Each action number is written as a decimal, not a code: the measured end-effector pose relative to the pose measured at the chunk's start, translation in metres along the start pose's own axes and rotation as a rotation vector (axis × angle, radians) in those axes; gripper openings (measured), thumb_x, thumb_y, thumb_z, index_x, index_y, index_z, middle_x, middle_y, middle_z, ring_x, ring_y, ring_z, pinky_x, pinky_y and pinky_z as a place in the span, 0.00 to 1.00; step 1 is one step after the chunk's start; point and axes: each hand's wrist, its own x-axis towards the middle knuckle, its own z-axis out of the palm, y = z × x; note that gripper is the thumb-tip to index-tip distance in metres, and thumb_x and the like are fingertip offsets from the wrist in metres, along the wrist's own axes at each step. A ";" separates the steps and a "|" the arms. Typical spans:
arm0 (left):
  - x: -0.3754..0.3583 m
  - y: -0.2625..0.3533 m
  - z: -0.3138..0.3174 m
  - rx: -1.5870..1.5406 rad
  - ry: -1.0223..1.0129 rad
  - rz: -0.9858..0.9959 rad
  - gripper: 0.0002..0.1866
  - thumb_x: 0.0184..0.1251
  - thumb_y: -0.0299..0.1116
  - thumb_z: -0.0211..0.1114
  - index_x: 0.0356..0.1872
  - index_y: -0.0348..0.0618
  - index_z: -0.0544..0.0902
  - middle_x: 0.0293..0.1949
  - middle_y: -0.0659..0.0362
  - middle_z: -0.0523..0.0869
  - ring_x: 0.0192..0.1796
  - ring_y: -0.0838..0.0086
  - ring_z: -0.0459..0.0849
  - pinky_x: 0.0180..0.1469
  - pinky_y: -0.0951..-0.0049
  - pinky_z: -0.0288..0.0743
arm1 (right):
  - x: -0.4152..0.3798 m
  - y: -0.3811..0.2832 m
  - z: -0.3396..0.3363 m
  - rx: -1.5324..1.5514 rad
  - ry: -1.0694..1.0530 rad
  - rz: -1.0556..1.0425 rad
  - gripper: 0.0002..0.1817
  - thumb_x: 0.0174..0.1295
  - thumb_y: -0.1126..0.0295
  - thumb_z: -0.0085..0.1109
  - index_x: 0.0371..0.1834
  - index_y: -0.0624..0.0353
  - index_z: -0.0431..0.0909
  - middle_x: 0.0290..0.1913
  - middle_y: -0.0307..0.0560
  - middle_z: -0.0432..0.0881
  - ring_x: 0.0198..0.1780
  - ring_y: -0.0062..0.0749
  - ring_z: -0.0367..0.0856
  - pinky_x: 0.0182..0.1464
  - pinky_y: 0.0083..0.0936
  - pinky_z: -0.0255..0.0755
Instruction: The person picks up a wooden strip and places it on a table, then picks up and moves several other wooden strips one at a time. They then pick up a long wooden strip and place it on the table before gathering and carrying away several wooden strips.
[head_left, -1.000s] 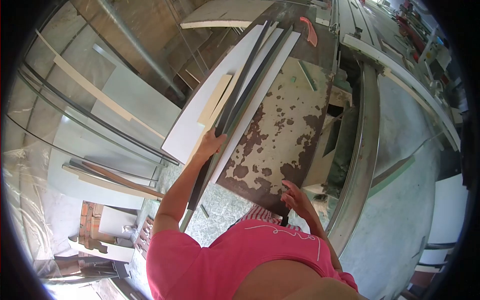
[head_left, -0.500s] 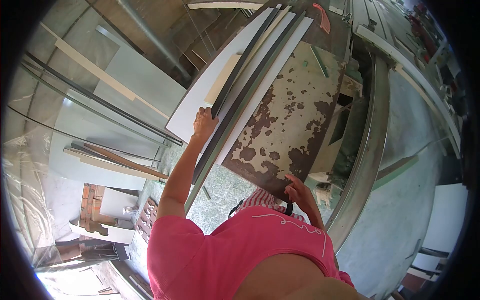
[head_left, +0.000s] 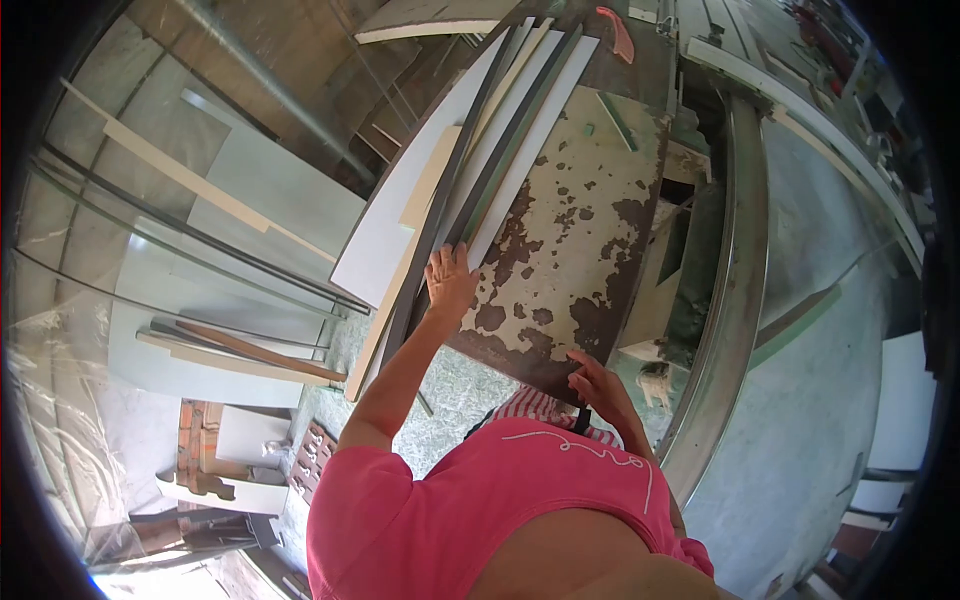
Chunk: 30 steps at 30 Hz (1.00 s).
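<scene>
My left hand (head_left: 452,282) lies with its fingers stretched over the near end of a dark strip (head_left: 512,150), close to a white strip (head_left: 540,135). Just to its left runs a longer dark strip (head_left: 430,235), with a pale beige strip (head_left: 385,315) along it. Both of these stick out past the table's near edge. A shorter beige piece (head_left: 428,180) rests beside them on a white panel (head_left: 385,235). By the table's near right corner, my right hand (head_left: 598,385) hangs with fingers apart and partly bent, holding nothing visible.
The worn table (head_left: 590,230) has peeling patches. On it are a small green strip (head_left: 617,122) and a pinkish-red tool-like piece (head_left: 617,35). A metal rail (head_left: 735,270) runs along the right. Panels (head_left: 275,235) and long strips lean at the left.
My left hand has moved right and slightly nearer, from one dark strip's end to another. The strips lie differently: a dark one and a beige one now overhang on the left. My right hand stays put.
</scene>
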 end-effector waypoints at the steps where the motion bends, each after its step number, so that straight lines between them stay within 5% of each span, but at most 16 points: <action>1: 0.000 0.001 0.004 0.016 0.004 -0.020 0.30 0.52 0.39 0.65 0.57 0.42 0.66 0.51 0.52 0.68 0.55 0.57 0.65 0.53 0.56 0.63 | -0.001 0.001 -0.001 -0.002 0.003 -0.007 0.22 0.62 0.65 0.52 0.60 0.55 0.65 0.31 0.43 0.77 0.28 0.25 0.75 0.33 0.22 0.70; 6: -0.009 0.011 0.012 0.122 0.109 0.014 0.33 0.51 0.40 0.67 0.57 0.39 0.66 0.51 0.52 0.68 0.54 0.57 0.66 0.52 0.58 0.63 | -0.004 0.013 -0.001 0.026 0.046 -0.019 0.22 0.62 0.65 0.53 0.59 0.55 0.65 0.30 0.44 0.78 0.28 0.26 0.75 0.33 0.23 0.70; 11: -0.002 0.012 0.021 0.018 -0.112 -0.170 0.26 0.53 0.40 0.64 0.50 0.38 0.68 0.46 0.49 0.73 0.51 0.59 0.73 0.52 0.57 0.63 | -0.007 0.010 0.000 0.010 0.071 -0.051 0.22 0.62 0.64 0.53 0.59 0.54 0.66 0.30 0.45 0.78 0.27 0.28 0.76 0.33 0.24 0.71; 15: -0.001 0.017 0.018 -0.106 -0.111 -0.132 0.22 0.56 0.39 0.63 0.47 0.37 0.69 0.45 0.47 0.75 0.50 0.58 0.75 0.52 0.57 0.65 | -0.012 0.001 -0.001 -0.026 0.079 -0.026 0.21 0.62 0.64 0.53 0.59 0.52 0.66 0.30 0.46 0.79 0.28 0.28 0.77 0.33 0.24 0.71; 18: 0.011 0.015 0.012 -0.365 -0.086 -0.022 0.17 0.58 0.38 0.60 0.41 0.38 0.69 0.37 0.49 0.78 0.40 0.60 0.80 0.39 0.59 0.72 | -0.014 -0.001 -0.002 0.007 0.081 -0.017 0.21 0.62 0.64 0.52 0.59 0.51 0.66 0.30 0.45 0.79 0.28 0.27 0.76 0.33 0.24 0.70; 20: 0.024 0.029 -0.018 -0.925 -0.434 -0.312 0.15 0.60 0.39 0.59 0.36 0.37 0.70 0.29 0.54 0.78 0.25 0.71 0.79 0.24 0.71 0.72 | -0.016 -0.005 -0.001 0.047 0.076 0.001 0.21 0.63 0.63 0.52 0.60 0.51 0.66 0.30 0.45 0.79 0.28 0.26 0.76 0.33 0.24 0.70; 23: 0.062 0.030 -0.016 -1.135 -0.447 -0.246 0.14 0.62 0.40 0.58 0.33 0.37 0.71 0.23 0.59 0.75 0.17 0.79 0.73 0.17 0.78 0.67 | -0.016 -0.023 0.003 0.091 0.012 -0.023 0.22 0.63 0.62 0.50 0.61 0.51 0.64 0.32 0.44 0.80 0.29 0.25 0.76 0.33 0.23 0.70; 30: 0.154 0.076 -0.057 -1.539 -0.744 -0.341 0.12 0.64 0.37 0.57 0.29 0.38 0.71 0.19 0.59 0.72 0.15 0.76 0.69 0.17 0.75 0.67 | -0.019 -0.074 0.012 0.161 -0.094 -0.216 0.25 0.66 0.59 0.45 0.63 0.58 0.59 0.36 0.47 0.80 0.32 0.25 0.77 0.34 0.21 0.71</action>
